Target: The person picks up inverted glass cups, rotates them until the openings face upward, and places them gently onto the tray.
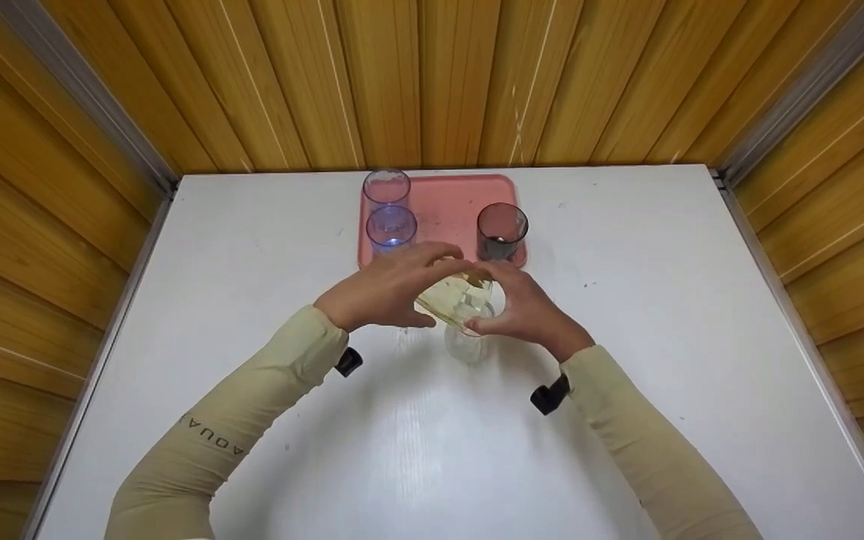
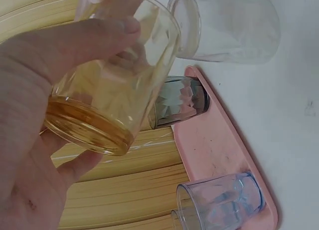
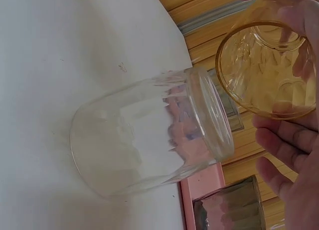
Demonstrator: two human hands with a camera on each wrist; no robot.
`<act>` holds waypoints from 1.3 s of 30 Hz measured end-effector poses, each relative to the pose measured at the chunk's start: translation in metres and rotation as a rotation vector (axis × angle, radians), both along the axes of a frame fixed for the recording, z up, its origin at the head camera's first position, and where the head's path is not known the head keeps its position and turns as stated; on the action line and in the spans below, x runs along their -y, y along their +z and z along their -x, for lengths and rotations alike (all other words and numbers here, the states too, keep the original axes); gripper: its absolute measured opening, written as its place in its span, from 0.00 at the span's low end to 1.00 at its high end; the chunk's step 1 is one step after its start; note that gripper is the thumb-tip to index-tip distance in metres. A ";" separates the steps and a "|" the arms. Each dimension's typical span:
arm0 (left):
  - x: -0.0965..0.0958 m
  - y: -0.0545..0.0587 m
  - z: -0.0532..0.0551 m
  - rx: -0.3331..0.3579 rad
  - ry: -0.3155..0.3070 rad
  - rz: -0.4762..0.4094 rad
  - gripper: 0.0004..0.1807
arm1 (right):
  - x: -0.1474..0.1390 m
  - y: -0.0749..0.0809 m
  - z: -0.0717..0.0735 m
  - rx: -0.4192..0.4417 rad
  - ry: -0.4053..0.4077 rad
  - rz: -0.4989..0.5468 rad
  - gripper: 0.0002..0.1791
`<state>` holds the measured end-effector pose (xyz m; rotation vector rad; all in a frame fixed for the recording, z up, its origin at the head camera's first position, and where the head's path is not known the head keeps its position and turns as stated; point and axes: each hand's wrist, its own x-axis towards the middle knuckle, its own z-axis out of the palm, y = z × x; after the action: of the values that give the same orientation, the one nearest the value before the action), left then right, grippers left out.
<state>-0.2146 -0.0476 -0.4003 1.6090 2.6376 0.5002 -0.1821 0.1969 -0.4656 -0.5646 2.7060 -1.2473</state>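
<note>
A yellow see-through glass (image 2: 107, 90) is held aloft between both hands, tilted with its mouth downward and its thick base up. My left hand (image 1: 394, 286) grips it near the base, its thumb lying along the wall in the left wrist view. My right hand (image 1: 528, 309) holds the mouth end, and its fingertips (image 3: 266, 122) are at the rim in the right wrist view. Just below stands a clear glass (image 3: 134, 135), upside down on the white table, its thick base on top.
Behind the hands lies a pink tray (image 1: 443, 196). Two blue glasses, the nearer one (image 1: 391, 225) and the farther one (image 1: 387, 187), stand at its left side, and a dark grey glass (image 1: 502, 232) at its right. Wood-panelled walls (image 1: 454, 82) enclose the white table (image 1: 267, 247).
</note>
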 end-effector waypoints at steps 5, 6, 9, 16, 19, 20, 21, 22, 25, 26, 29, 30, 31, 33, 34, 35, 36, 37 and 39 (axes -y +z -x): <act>-0.001 -0.002 -0.001 -0.018 0.035 0.014 0.55 | -0.002 0.006 0.004 0.007 0.010 -0.013 0.39; -0.001 -0.003 -0.001 -0.028 0.038 0.011 0.56 | -0.003 0.006 0.004 0.011 0.010 -0.014 0.39; 0.000 -0.006 -0.001 -0.052 0.041 -0.007 0.55 | -0.004 0.008 0.005 0.029 0.011 -0.018 0.38; 0.001 -0.013 0.002 -0.089 0.028 -0.051 0.48 | -0.005 0.010 0.007 0.080 0.016 -0.006 0.35; 0.001 -0.012 0.004 -0.083 0.030 -0.067 0.46 | -0.007 0.011 0.008 0.097 0.023 0.026 0.34; 0.000 -0.012 0.005 -0.082 0.035 -0.067 0.47 | -0.007 0.012 0.009 0.103 0.025 0.040 0.34; 0.001 -0.011 0.006 -0.080 0.040 -0.065 0.47 | -0.007 0.012 0.010 0.105 0.029 0.050 0.35; 0.001 -0.011 0.007 -0.077 0.048 -0.063 0.47 | -0.008 0.012 0.010 0.107 0.034 0.061 0.35; 0.001 -0.010 0.008 -0.065 0.072 -0.057 0.47 | -0.009 0.012 0.012 0.099 0.050 0.088 0.35; 0.001 -0.010 0.008 -0.061 0.079 -0.057 0.47 | -0.010 0.012 0.012 0.096 0.054 0.099 0.36; 0.001 -0.009 0.008 -0.052 0.098 -0.058 0.46 | -0.010 0.012 0.012 0.091 0.058 0.140 0.38; 0.001 -0.009 0.008 -0.053 0.104 -0.060 0.45 | -0.010 0.012 0.012 0.092 0.056 0.158 0.39; 0.002 -0.009 0.008 -0.056 0.107 -0.063 0.45 | -0.010 0.012 0.012 0.091 0.053 0.180 0.40; 0.002 -0.009 0.008 -0.064 0.115 -0.069 0.45 | -0.009 0.013 0.011 0.096 0.043 0.225 0.42; 0.002 -0.010 0.009 -0.067 0.118 -0.074 0.44 | -0.009 0.013 0.011 0.099 0.038 0.249 0.42; 0.002 -0.010 0.009 -0.069 0.122 -0.080 0.44 | -0.008 0.013 0.011 0.104 0.031 0.273 0.43; 0.002 -0.011 0.009 -0.070 0.126 -0.084 0.44 | -0.008 0.013 0.010 0.107 0.025 0.297 0.43; 0.002 -0.011 0.009 -0.068 0.133 -0.086 0.44 | -0.007 0.013 0.010 0.109 0.021 0.319 0.44; 0.002 -0.011 0.009 -0.060 0.148 -0.086 0.45 | -0.006 0.013 0.010 0.116 0.015 0.357 0.45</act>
<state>-0.2234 -0.0498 -0.4115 1.4793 2.8322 0.5860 -0.1923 0.2033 -0.4530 -0.5261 2.3933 -1.7160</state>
